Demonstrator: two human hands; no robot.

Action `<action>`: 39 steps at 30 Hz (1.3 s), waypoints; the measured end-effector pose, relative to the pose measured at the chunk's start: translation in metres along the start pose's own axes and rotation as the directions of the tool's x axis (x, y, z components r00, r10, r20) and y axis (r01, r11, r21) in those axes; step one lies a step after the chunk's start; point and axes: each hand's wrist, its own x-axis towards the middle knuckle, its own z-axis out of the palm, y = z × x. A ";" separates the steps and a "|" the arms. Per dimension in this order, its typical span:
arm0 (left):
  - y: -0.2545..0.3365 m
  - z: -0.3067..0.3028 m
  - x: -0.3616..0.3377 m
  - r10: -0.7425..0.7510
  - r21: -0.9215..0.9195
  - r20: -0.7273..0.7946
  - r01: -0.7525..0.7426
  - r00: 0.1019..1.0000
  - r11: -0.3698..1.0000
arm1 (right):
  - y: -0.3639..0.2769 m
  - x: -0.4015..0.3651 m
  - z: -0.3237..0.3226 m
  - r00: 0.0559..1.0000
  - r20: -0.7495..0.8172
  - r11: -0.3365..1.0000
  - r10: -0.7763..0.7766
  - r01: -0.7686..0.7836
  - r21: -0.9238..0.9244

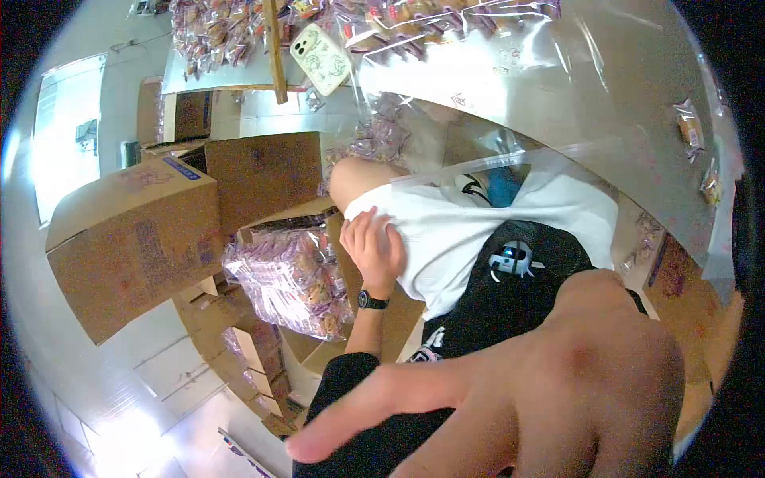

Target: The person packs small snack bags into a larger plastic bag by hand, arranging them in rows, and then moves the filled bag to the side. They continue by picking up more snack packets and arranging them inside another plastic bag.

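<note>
My left hand (pixel 370 247), with a black watch on its wrist, is raised beside my thigh in white shorts (pixel 430 231). Its fingers are slightly apart and nothing shows in them. Just left of it, a clear bag of small wrapped items (pixel 291 279) sits in an open cardboard box. My right hand (pixel 558 374) looms large and blurred at the lower right, close to the camera, over my black shirt. Its thumb and fingers are spread, with the fingertips cut off by the frame edge, and no object shows in it.
A large carton (pixel 139 235) stands at the left. Across the top, a table (pixel 574 111) bears heaps of wrapped items (pixel 215 36), plastic film and a phone in a patterned case (pixel 320 58). Two wrapped pieces lie at its right, one higher (pixel 688 129). More boxes are on the floor (pixel 259 358).
</note>
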 end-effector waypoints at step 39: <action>-0.111 0.071 0.161 -0.602 0.491 0.540 0.360 0.588 0.793 | 0.035 -0.059 -0.039 0.999 -0.038 1.000 -0.028 0.028 -0.015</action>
